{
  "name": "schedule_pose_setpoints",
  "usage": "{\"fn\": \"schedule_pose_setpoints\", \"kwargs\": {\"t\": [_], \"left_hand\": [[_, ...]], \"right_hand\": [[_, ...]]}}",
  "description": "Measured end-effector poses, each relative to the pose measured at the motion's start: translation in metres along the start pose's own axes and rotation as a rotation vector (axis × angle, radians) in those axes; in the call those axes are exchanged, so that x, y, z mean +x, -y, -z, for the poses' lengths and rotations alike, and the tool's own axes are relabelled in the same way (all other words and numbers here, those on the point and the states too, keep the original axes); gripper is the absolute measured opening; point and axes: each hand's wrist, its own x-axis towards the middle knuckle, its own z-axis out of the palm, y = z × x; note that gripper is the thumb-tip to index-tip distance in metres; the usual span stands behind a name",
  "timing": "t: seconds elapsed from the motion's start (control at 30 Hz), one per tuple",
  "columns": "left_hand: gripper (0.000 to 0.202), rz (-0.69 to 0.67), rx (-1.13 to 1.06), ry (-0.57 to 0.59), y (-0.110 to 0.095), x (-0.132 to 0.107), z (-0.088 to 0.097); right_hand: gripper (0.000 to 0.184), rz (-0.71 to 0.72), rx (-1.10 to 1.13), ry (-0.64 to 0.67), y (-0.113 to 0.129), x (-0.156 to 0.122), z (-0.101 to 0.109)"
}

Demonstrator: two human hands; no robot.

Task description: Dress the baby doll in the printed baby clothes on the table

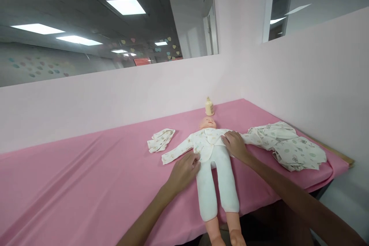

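A baby doll (217,177) lies on its back on the pink-covered table, head toward the wall and bare feet at the near edge. It has on a white printed baby shirt (206,142) with the sleeves spread out to both sides, and its legs are pale white. My left hand (184,171) is closed at the shirt's lower left edge, fingers curled on the cloth. Higher up on the other side, my right hand (235,144) grips the shirt's front by its edge. The fingertips of both hands are partly hidden.
A small folded printed cloth (161,140) lies left of the doll. Larger printed baby clothes (288,144) are heaped at the right. Behind the doll's head stands a cream pump bottle (209,107). Pink walls with windows border the pink sheet (86,184) at back and right.
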Motion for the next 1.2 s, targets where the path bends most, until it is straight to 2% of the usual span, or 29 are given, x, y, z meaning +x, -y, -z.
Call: {"fn": "schedule_pose_setpoints", "kwargs": {"t": [0.13,0.23,0.3,0.4,0.5,0.67,0.77,0.83,0.9,1.07,1.2], "left_hand": [[0.022,0.010,0.192,-0.158,0.011,0.020,-0.011],[0.025,0.099,0.235,-0.242,0.025,0.049,-0.008],[0.025,0.107,0.247,-0.294,0.037,0.071,-0.006],[0.027,0.052,0.340,-0.307,0.052,0.098,-0.010],[0.025,0.010,0.413,-0.270,0.060,0.110,-0.019],[0.024,0.021,0.430,-0.253,0.057,0.117,-0.030],[0.031,0.050,0.411,-0.271,0.058,0.121,-0.030],[0.034,0.090,0.386,-0.309,0.066,0.121,-0.027],[0.035,0.170,0.387,-0.342,0.081,0.116,-0.019],[0.034,0.384,0.539,-0.181,0.137,0.090,0.013],[0.026,0.457,0.575,-0.049,0.173,0.071,0.037]], "right_hand": [[0.031,-0.111,0.042,0.036,0.005,0.016,-0.005],[0.031,-0.149,-0.002,0.045,0.004,0.032,-0.008],[0.031,-0.167,-0.045,0.060,0.002,0.040,-0.010],[0.031,-0.209,-0.084,0.088,0.000,0.045,-0.015],[0.032,-0.201,-0.088,0.107,-0.003,0.039,-0.021],[0.032,-0.217,-0.096,0.118,-0.008,0.031,-0.023],[0.029,-0.236,-0.073,0.104,-0.010,0.027,-0.021],[0.025,-0.256,-0.043,0.084,-0.012,0.024,-0.020],[0.023,-0.284,-0.013,0.068,-0.013,0.021,-0.020],[0.023,-0.328,0.013,0.060,-0.015,0.020,-0.023],[0.025,-0.344,0.028,0.068,-0.014,0.021,-0.023]]}}
